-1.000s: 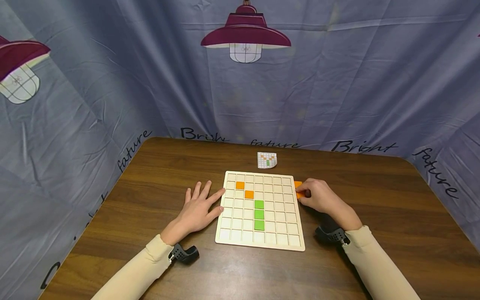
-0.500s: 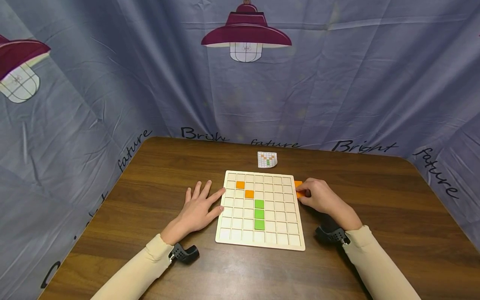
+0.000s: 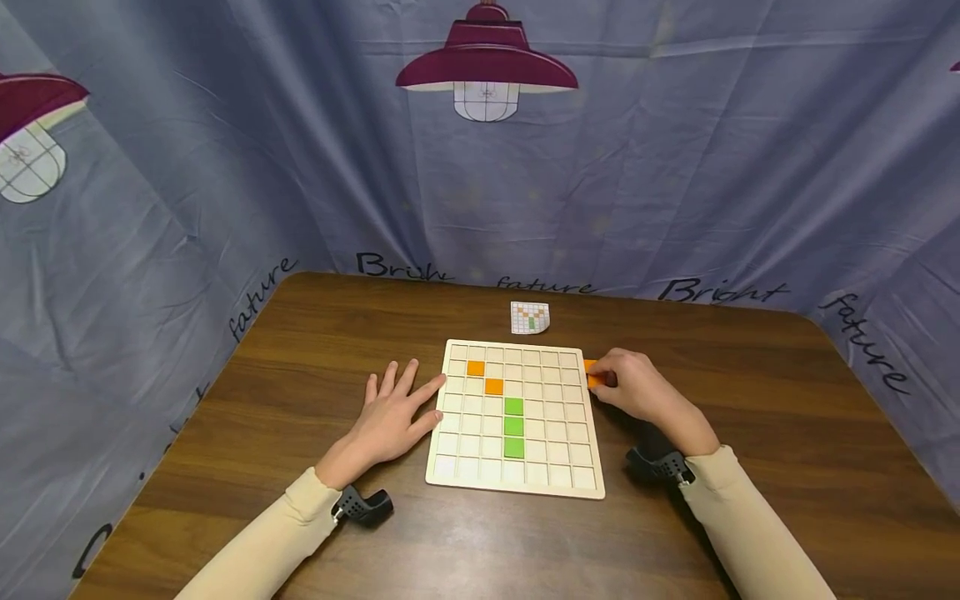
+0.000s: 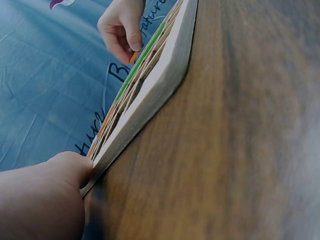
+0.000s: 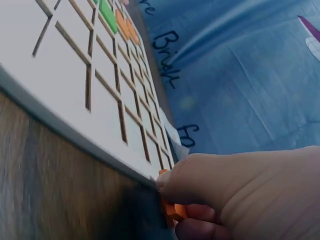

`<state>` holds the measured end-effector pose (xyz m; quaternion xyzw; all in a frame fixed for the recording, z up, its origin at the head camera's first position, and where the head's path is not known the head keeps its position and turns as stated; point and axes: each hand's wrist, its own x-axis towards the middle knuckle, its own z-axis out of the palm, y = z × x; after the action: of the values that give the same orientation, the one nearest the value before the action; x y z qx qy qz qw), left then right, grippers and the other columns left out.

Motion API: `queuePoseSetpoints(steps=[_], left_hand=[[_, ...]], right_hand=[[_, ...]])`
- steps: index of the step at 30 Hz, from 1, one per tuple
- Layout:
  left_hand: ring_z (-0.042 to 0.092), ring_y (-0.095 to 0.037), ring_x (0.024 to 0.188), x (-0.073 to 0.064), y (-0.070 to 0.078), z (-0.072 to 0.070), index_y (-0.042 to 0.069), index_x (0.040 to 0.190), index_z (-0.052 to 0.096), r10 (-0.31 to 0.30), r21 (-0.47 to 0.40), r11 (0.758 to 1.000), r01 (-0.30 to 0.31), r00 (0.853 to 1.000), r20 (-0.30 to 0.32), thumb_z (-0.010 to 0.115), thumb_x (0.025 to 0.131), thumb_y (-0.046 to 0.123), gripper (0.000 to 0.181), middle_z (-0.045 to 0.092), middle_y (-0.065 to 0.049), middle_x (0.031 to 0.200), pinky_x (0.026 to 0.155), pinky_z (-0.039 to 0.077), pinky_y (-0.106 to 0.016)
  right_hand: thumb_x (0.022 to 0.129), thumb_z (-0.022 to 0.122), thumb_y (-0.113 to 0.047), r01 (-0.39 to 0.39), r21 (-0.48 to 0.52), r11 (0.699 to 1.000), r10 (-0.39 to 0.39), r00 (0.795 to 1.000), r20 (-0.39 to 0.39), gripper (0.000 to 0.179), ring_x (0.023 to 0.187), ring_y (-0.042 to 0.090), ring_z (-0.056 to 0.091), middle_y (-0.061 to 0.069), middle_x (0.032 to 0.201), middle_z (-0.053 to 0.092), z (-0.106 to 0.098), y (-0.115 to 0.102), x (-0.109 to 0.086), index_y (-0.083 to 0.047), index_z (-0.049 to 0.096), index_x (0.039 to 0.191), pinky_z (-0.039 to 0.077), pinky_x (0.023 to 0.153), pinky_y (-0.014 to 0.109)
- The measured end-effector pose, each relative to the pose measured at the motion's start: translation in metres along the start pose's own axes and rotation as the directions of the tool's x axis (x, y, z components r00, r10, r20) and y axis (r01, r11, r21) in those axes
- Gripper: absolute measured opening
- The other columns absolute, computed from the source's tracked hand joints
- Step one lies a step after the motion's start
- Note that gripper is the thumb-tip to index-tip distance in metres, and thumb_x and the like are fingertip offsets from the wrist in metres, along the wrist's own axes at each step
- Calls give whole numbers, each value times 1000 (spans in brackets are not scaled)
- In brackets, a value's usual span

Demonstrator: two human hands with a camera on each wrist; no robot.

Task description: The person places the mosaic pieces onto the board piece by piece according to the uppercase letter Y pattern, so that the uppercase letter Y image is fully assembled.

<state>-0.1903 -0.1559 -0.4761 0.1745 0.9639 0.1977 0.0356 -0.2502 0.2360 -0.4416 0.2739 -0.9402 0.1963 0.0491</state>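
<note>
A pale wooden grid board (image 3: 558, 475) lies on the table. Two orange tiles, one of them this orange tile (image 3: 476, 368), sit diagonally in its upper left cells, and three green tiles run down the middle column, among them a green tile (image 3: 513, 426). My left hand (image 3: 386, 423) lies spread, its index finger and thumb touching the board's left edge. Beside the right edge, my right hand (image 3: 633, 385) pinches an orange tile (image 5: 175, 211) between thumb and fingers. More orange (image 3: 590, 367) shows there behind the fingertips, partly hidden.
A small paper card (image 3: 530, 317) printed with a coloured grid pattern lies behind the board. The brown wooden table (image 3: 480, 550) meets a blue-grey curtain (image 3: 637, 167) at the back and sides. Each wrist wears a black camera mount, like the left mount (image 3: 365, 506).
The head view has shifted slightly. My right hand has risen a little beside the board's right edge. The left hand and the tiles on the board stay as they were.
</note>
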Motion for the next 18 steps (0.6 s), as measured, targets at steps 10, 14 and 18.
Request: queuePoseSetpoints(steps=[10,14,18], left_hand=[[9,-56,154,-1,0,0,27,158,41,-10,-5,1000,10,1000,0,51,104,45,58,20,-26,168,116,7,-79],[10,-57,154,0,0,0,27,158,41,0,3,1000,0,1000,-11,52,104,44,57,21,-27,167,116,8,-79],[11,-58,153,1,0,0,27,158,41,7,5,1000,-7,1000,-16,52,104,44,57,22,-27,167,115,8,-80]], right_hand=[[80,76,1,79,39,996,-78,997,-11,16,68,10,50,6,82,66,7,-11,12,2,78,96,41,60,24],[79,76,0,109,38,993,-108,994,-19,16,68,9,46,5,80,64,9,-16,18,0,78,95,39,60,24],[82,76,-1,91,37,995,-91,996,8,15,70,11,47,5,81,65,10,-23,25,-2,78,97,41,61,25]])
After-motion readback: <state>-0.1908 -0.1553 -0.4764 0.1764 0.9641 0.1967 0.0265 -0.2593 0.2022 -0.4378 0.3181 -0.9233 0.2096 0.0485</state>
